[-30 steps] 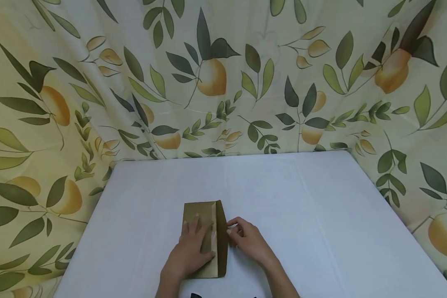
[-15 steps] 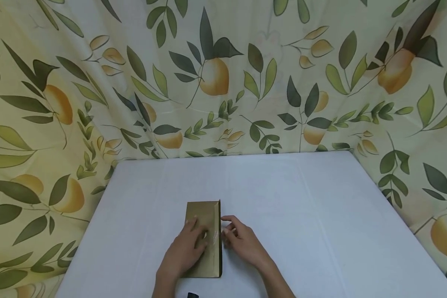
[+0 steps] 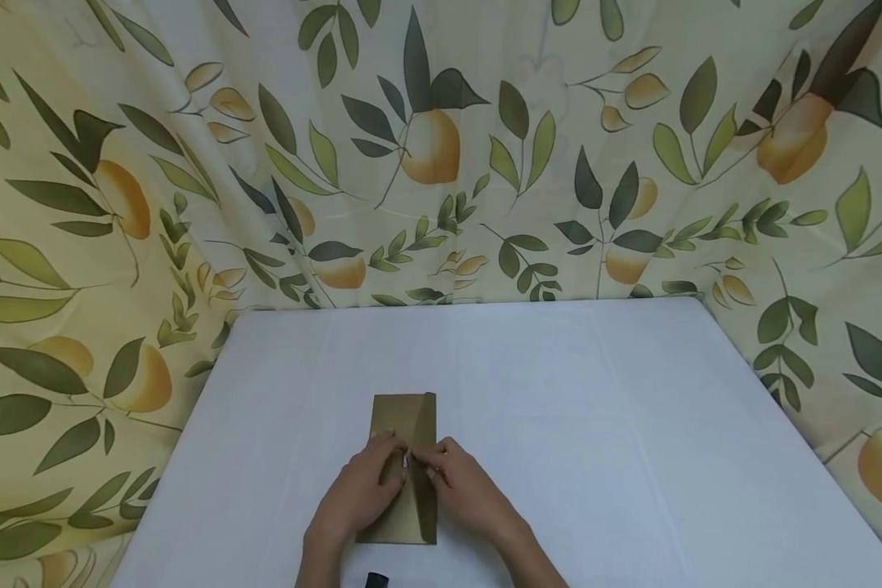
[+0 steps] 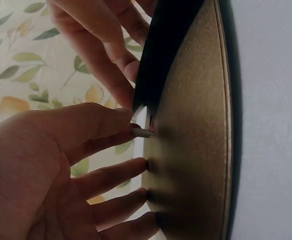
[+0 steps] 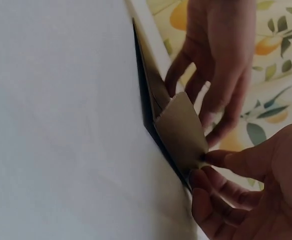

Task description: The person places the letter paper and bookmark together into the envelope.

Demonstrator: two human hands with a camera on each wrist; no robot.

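Observation:
A gold-brown paper envelope [image 3: 397,413] lies upright on the white table, its long flap [image 3: 428,425] bent over along the right side. My right hand [image 3: 474,488] pinches the flap's edge between thumb and fingers, as the right wrist view shows. My left hand [image 3: 363,487] rests on the envelope's body, fingertips touching the paper. Its thumb [image 4: 108,122] reaches the flap's edge, close to the right hand's fingers. A small white tip [image 4: 142,132] shows beside the left index fingertip; I cannot tell what it is. The flap's dark underside faces the left wrist view.
A small black object [image 3: 377,580] stands at the bottom edge of the head view, just below the envelope. The white tabletop [image 3: 595,425] extends to both sides. Behind it hangs a curtain [image 3: 529,188] printed with leaves and fruit.
The flap, laid out to the right a second ago, has swung up and over toward the left. The right hand has moved left with it; the left hand's fingers have drawn toward the flap.

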